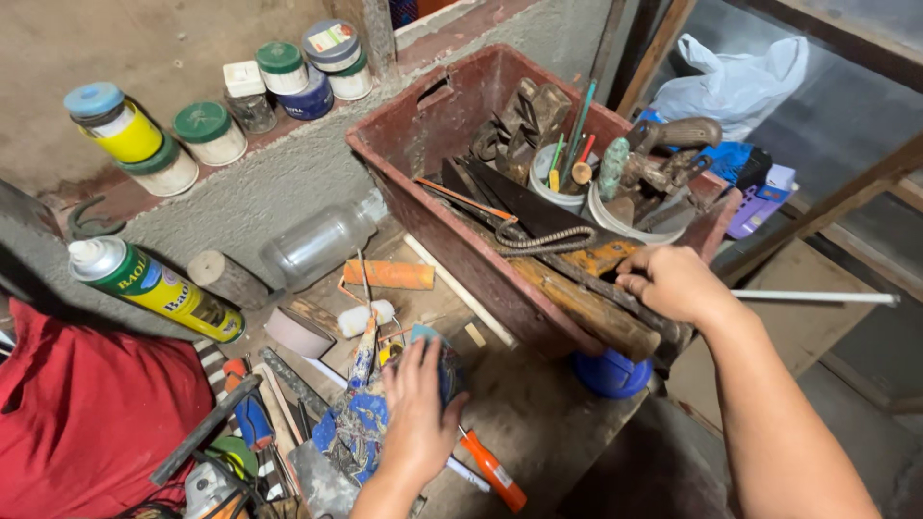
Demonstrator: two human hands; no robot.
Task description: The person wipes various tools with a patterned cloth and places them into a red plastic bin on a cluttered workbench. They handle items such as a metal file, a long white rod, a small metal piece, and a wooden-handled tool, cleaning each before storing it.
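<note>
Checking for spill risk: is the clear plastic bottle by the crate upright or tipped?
Tipped. The clear plastic bottle lies on its side against the wall ledge, its neck pointing toward the red crate. Looks empty, though contents are hard to tell.

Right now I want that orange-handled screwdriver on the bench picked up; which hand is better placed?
Left. The left hand rests on the bench beside the orange-handled screwdriver; the right hand grips the red crate rim, farther off.

Soft, even daylight comes from about two o'clock, brightest on the white bag (735,82). Dim shadow lies at nine o'clock by the red cloth (87,423). Wide-lens bending shows at the edges; focus is sharp, with no glare.
</note>
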